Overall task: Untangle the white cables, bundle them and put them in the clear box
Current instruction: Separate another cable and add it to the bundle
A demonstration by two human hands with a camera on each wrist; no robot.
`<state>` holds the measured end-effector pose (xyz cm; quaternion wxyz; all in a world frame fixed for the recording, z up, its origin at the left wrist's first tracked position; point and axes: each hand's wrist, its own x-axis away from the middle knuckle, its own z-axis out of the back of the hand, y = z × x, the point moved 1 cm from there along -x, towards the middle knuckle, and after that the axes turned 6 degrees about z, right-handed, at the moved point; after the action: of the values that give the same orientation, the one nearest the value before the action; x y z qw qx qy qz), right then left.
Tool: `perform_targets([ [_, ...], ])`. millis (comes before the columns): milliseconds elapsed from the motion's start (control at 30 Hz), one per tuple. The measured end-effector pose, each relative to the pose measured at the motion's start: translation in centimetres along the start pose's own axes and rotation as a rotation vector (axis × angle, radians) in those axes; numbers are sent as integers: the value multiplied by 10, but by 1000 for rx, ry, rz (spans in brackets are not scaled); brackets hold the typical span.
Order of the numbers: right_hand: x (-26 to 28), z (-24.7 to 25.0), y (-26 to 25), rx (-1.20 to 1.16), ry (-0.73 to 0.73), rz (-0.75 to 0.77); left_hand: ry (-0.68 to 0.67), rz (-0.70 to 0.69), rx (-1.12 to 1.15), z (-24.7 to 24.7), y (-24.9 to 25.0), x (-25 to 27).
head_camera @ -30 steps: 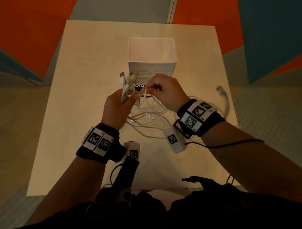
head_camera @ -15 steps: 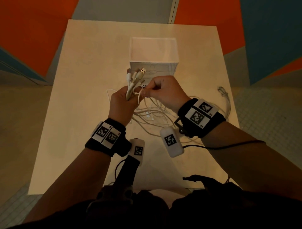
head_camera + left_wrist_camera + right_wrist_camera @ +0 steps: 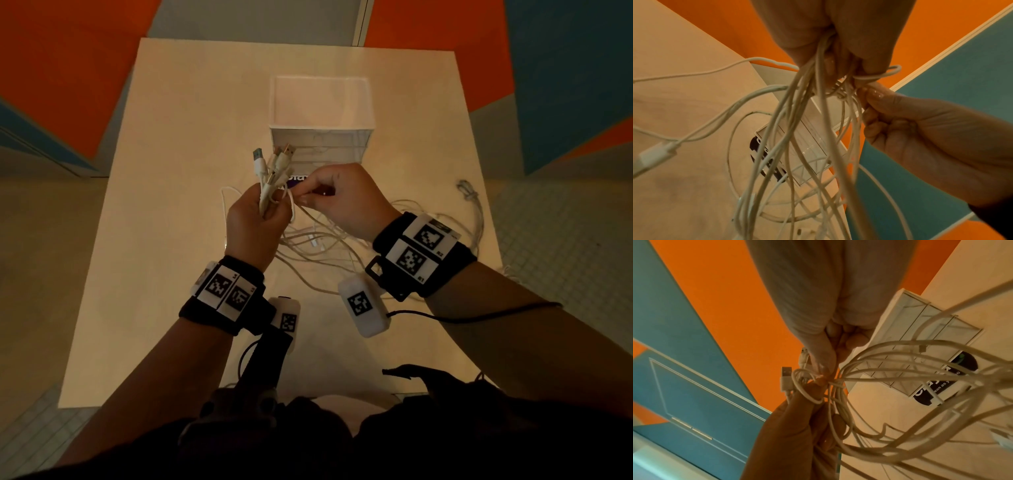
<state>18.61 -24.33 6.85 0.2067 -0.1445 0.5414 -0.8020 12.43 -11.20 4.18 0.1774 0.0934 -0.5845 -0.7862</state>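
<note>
My left hand (image 3: 255,224) grips a bunch of white cables (image 3: 270,178) upright above the table, their USB plugs sticking up past my fingers. Below the fist the white cables (image 3: 797,146) hang in loose tangled loops down to the tabletop (image 3: 318,246). My right hand (image 3: 337,197) is close beside the left and pinches a strand of cable (image 3: 807,392) that loops around the bunch (image 3: 877,74). The clear box (image 3: 320,116) stands just beyond both hands with nothing showing inside it.
A separate white cable (image 3: 471,205) lies coiled near the table's right edge. The beige table (image 3: 171,240) has a dark label (image 3: 766,162) under the box. Orange and teal wall panels surround the table.
Both hands have risen slightly and drawn together. The bunch of plugs has shifted a little in my left fist, and my right hand has brought a strand round the bunch.
</note>
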Motion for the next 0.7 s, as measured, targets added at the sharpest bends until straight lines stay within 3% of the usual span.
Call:
perform_targets([
  [200,1,-6,8,59,6,22,-49,83,115,0,-4,-5],
  [400,-7,-8,12,350,-66,138,-132,121,141,3,-7,-4],
  [567,-13,-16,19,630,-51,111,-102,117,117,3,-10,-1],
  [700,-15,-14,23,675,-4,84,-88,146,180,3,-12,-1],
])
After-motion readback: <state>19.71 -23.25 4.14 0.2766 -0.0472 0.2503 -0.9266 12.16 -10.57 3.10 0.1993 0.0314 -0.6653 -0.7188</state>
